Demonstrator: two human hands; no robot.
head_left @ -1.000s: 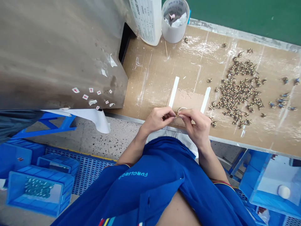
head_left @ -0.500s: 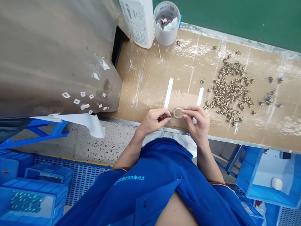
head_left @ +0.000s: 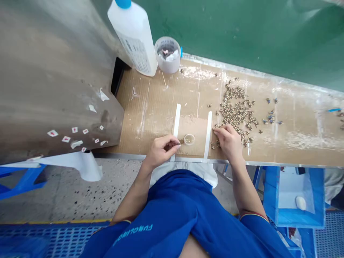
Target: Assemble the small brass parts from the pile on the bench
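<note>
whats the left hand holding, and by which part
The left hand pinches a small brass-coloured piece between thumb and forefinger; it's too small to tell which part is gripped.

The cardboard bench top [head_left: 161, 107] is tan, streaked and smeared with white. Two white tape strips [head_left: 176, 122] run across it, and between them lies a pale ring [head_left: 189, 139] with a golden glint. Right of the strips, the small brass parts [head_left: 236, 113] make a speckled gold-and-dark scatter, and further right a few parts [head_left: 271, 116] show blue. Beyond the bench rises a green wall [head_left: 242, 32]. Left of the bench, a grey steel panel [head_left: 75, 89] carries white labels with red marks [head_left: 66, 139]. Below the bench, the speckled grey terrazzo floor [head_left: 53, 193] meets a blue crate [head_left: 294, 197] and a blue shirt [head_left: 172, 218] with pale lettering.
</note>
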